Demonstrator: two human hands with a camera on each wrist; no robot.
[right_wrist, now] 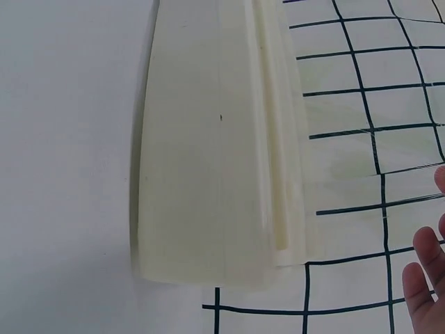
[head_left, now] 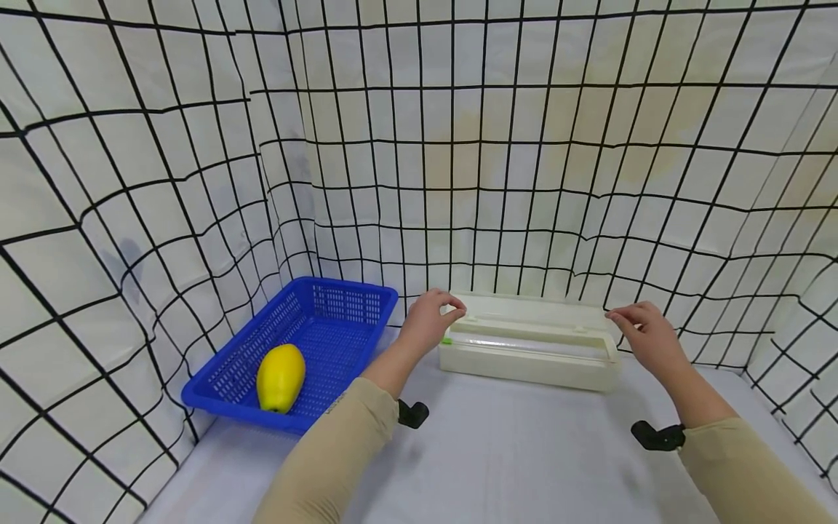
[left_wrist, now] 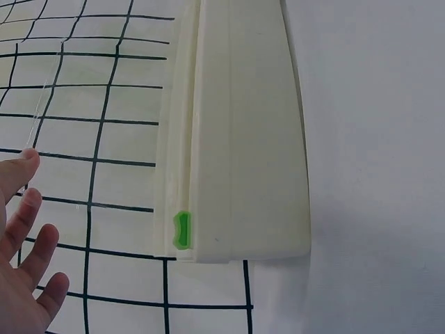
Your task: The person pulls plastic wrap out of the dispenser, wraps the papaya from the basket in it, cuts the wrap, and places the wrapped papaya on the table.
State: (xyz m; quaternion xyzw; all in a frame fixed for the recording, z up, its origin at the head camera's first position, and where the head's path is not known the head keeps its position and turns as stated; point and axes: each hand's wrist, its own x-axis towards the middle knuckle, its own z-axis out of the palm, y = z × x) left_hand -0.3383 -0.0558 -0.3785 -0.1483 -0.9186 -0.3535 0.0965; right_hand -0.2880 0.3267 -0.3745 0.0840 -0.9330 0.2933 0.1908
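Left wrist view shows clear cling film (left_wrist: 52, 118); my left hand (head_left: 428, 320) and right hand (head_left: 647, 338) pinch it by the wrap dispenser (head_left: 524, 370): uneven pulling could tear it.

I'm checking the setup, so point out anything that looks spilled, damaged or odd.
Nothing looks spilled or broken around the box, fruit or basket. The one oddity: yellowish blotches on the white backdrop behind the box, uneven in colour, perhaps stains.
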